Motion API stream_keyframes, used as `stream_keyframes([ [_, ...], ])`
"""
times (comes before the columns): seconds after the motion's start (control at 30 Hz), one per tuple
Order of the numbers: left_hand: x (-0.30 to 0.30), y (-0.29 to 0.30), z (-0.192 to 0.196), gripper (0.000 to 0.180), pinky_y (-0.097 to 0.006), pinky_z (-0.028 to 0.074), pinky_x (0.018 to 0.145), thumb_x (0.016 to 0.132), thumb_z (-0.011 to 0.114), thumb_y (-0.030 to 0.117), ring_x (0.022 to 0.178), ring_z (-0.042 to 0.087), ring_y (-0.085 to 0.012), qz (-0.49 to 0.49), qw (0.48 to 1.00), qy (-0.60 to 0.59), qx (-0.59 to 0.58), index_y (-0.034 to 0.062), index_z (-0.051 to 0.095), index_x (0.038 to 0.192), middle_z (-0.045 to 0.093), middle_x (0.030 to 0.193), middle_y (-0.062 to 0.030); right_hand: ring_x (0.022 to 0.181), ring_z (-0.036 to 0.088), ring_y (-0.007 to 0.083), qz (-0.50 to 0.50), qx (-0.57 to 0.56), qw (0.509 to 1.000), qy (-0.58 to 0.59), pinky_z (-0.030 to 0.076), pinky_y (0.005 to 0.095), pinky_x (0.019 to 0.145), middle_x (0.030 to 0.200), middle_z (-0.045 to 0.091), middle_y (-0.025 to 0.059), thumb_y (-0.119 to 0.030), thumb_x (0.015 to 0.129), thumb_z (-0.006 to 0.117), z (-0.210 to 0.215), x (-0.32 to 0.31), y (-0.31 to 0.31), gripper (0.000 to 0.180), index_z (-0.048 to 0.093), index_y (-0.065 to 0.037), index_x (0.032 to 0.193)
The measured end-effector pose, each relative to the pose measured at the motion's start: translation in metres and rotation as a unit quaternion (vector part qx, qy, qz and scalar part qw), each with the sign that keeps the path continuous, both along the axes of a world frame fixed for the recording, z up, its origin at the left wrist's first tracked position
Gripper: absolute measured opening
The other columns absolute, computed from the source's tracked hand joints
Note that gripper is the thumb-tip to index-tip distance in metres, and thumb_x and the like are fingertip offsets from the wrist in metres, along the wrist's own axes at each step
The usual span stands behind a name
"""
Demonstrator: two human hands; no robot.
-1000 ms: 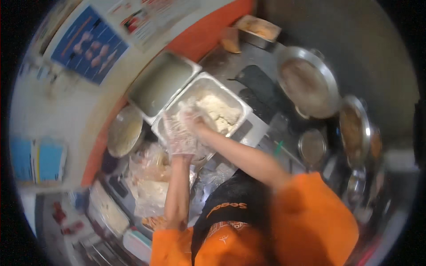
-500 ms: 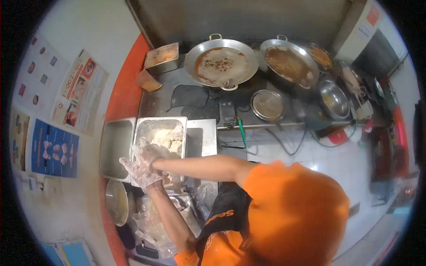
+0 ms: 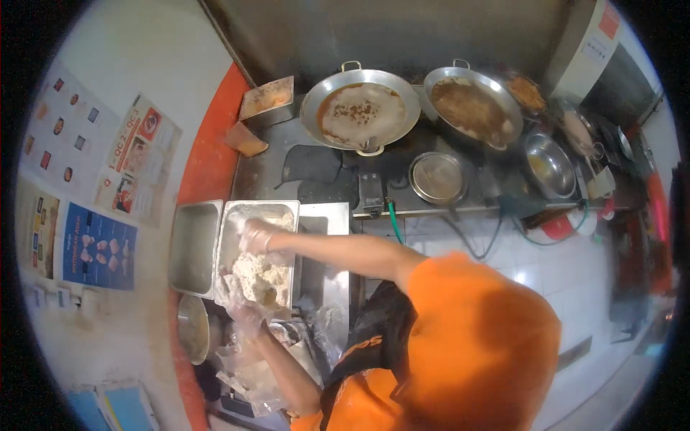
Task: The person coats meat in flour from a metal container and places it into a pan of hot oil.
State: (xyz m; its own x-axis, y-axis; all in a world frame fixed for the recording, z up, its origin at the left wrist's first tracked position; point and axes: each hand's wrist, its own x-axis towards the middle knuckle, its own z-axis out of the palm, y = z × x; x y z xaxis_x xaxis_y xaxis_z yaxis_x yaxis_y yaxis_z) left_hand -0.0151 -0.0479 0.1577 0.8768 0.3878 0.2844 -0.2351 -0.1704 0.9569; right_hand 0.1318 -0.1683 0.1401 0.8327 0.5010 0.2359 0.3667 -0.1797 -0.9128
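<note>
A deep rectangular metal tub (image 3: 295, 251) holds white flour and a heap of lumpy, flour-coated pieces (image 3: 262, 276) whose kind I cannot make out. Both of my hands are in clear gloves dusted with flour. At the tub's near left corner is my left hand (image 3: 244, 312), its fingers stretched out along the heap's left side. My right hand (image 3: 257, 237) reaches over the tub's right rim, against the heap's far side; its fingers point down and are blurred, so their grip is unclear.
Left of the tub stands a second metal tub (image 3: 194, 248). Plastic bags (image 3: 251, 370) and a round bowl (image 3: 192, 330) are nearer me. Two wide pans of bubbling oil, a left pan (image 3: 359, 111) and a right pan (image 3: 471, 108), stand at the back. A green hose (image 3: 395, 221) hangs off the counter's edge.
My hands were together above the tub's left rim and have moved apart. The right went away from me into the tub, the left down toward its near corner, beside the floured heap.
</note>
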Motion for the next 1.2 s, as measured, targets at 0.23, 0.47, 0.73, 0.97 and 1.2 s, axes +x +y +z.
stream_keyframes([
  [0.23, -0.049, 0.085, -0.091, 0.036, -0.034, 0.038, 0.098, 0.089, 0.047, 0.011, 0.117, 0.047, -0.0233, 0.12, 0.944, 0.103, 0.29, -0.0022, 0.05, 0.123, 0.046, 0.131, -0.0147, 0.091, 0.058, 0.02, -0.003, 0.017, 0.991, 0.134, 0.048, 0.0323, 0.079, 0.1, 0.059, 0.0095, -0.022, 0.078, 0.063, -0.001, -0.002, -0.201, 0.049, 0.05, -0.002, 0.122],
  [0.47, 0.01, 0.06, -0.023, 0.027, -0.031, 0.045, 0.079, 0.085, 0.053, 0.016, 0.095, 0.055, -0.0259, 0.231, 0.96, 0.108, 0.119, 0.0017, 0.059, 0.107, 0.06, 0.105, -0.0157, 0.073, 0.055, 0.0161, -0.263, 0.12, 0.911, 0.293, 0.046, 0.0283, 0.063, 0.087, 0.058, 0.007, -0.021, 0.082, 0.06, -0.1, -0.076, -0.382, 0.032, 0.051, -0.005, 0.107],
  [0.73, -0.065, 0.094, -0.17, 0.035, -0.041, 0.04, 0.086, 0.08, 0.055, 0.023, 0.101, 0.05, -0.0365, 0.219, 0.816, 0.296, 0.446, 0.0046, 0.058, 0.11, 0.06, 0.101, -0.0162, 0.054, 0.052, 0.0116, -0.336, 0.151, 0.86, 0.353, 0.042, 0.0238, 0.043, 0.073, 0.056, 0.004, -0.02, 0.086, 0.056, -0.181, -0.182, -0.447, 0.015, 0.052, -0.007, 0.091],
  [0.97, -0.04, 0.081, -0.162, 0.038, -0.043, 0.039, 0.087, 0.08, 0.057, 0.027, 0.101, 0.05, -0.0375, 0.213, 0.833, 0.265, 0.436, 0.0031, 0.058, 0.109, 0.059, 0.1, -0.0183, 0.047, 0.045, 0.0087, -0.376, -0.39, 0.825, -0.161, 0.035, 0.0204, 0.038, 0.068, 0.051, 0.0018, -0.015, 0.086, 0.053, -0.176, -0.221, -0.466, 0.008, 0.05, -0.01, 0.09],
  [1.2, -0.052, 0.086, -0.164, 0.041, -0.044, 0.038, 0.087, 0.079, 0.058, 0.031, 0.1, 0.049, -0.0385, 0.217, 0.834, 0.252, 0.441, 0.0017, 0.058, 0.108, 0.058, 0.099, -0.0204, 0.055, 0.054, 0.0242, -0.387, -0.269, 0.879, -0.069, 0.043, 0.0372, 0.049, 0.067, 0.055, 0.0102, -0.016, 0.085, 0.05, -0.042, -0.165, -0.435, 0.016, 0.05, -0.006, 0.098],
])
